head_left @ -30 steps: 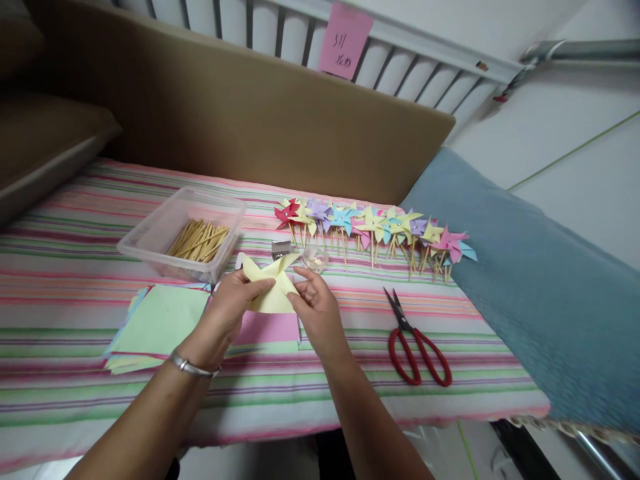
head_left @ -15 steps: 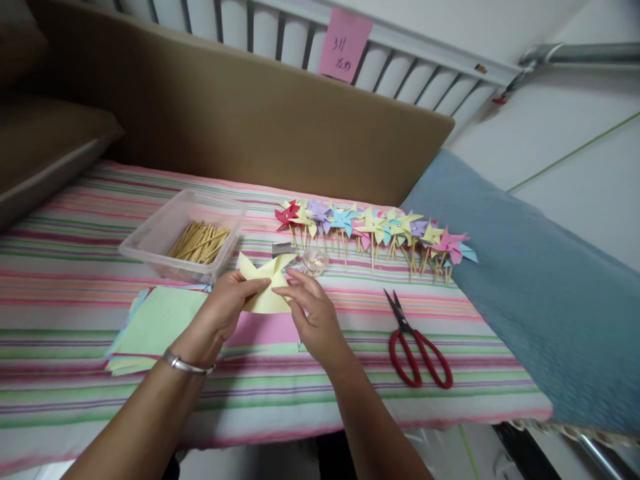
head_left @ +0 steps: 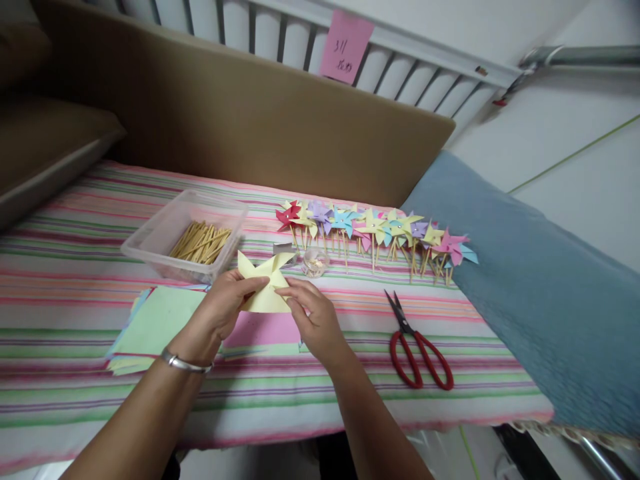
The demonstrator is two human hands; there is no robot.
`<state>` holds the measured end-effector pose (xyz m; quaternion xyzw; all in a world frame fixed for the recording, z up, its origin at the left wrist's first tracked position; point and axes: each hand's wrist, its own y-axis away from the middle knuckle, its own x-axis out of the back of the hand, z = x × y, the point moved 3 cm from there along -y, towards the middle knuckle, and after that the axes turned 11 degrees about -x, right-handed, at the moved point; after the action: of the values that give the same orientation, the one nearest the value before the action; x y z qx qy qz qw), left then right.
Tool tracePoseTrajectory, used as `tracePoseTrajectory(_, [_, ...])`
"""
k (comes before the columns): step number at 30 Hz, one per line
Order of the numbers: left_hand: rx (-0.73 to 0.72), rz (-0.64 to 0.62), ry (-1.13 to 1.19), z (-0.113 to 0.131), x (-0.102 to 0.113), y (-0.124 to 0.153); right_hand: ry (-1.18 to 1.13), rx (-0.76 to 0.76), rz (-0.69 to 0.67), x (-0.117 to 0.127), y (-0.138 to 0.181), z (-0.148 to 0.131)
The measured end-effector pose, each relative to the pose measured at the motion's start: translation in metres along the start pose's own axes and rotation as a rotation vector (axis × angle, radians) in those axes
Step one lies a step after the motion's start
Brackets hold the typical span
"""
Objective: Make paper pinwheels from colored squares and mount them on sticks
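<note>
Over a striped cloth (head_left: 275, 403), left of the scissors (head_left: 407, 326), the left hand (head_left: 227, 302) grips a yellow pinwheel (head_left: 267, 304) while the right hand (head_left: 316, 318) touches near its centre, finger grip unclear, and a slipping left thumb could free the folds.

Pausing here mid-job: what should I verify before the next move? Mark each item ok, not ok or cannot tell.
1. Left hand gripping the yellow paper: ok, thumb on top.
2. Right hand at the paper: ok, fingertips near its middle.
3. Folds secured at the centre: cannot tell, fingers partly cover it.
4. Scissors away from both hands: ok, lying to the right.
5. Wooden sticks in the plastic box: ok.
6. Contents of the small round container: cannot tell, too small.
</note>
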<state>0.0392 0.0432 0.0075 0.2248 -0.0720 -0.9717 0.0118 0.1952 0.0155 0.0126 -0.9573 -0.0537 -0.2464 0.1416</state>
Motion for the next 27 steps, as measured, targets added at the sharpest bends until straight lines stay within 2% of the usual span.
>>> tracePoseTrajectory(5, [0.013, 0.029, 0.000, -0.002, 0.001, 0.000, -0.040, 0.008, -0.019, -0.001, 0.000, -0.002])
tracePoseTrajectory(15, [-0.004, 0.004, -0.021, -0.006, 0.002, -0.003, -0.092, -0.008, -0.029, 0.002, -0.001, -0.003])
tracePoseTrajectory(19, [-0.005, -0.019, -0.067, -0.009, -0.001, -0.001, -0.128, -0.086, 0.003, 0.000, 0.000, 0.000])
tracePoseTrajectory(23, [-0.015, 0.010, -0.138, -0.012, -0.004, 0.000, -0.131, -0.195, 0.021, -0.003, 0.000, 0.004])
tracePoseTrajectory(27, [-0.021, -0.006, -0.126, -0.015, -0.007, 0.001, -0.159, -0.257, 0.065, -0.004, 0.000, 0.004])
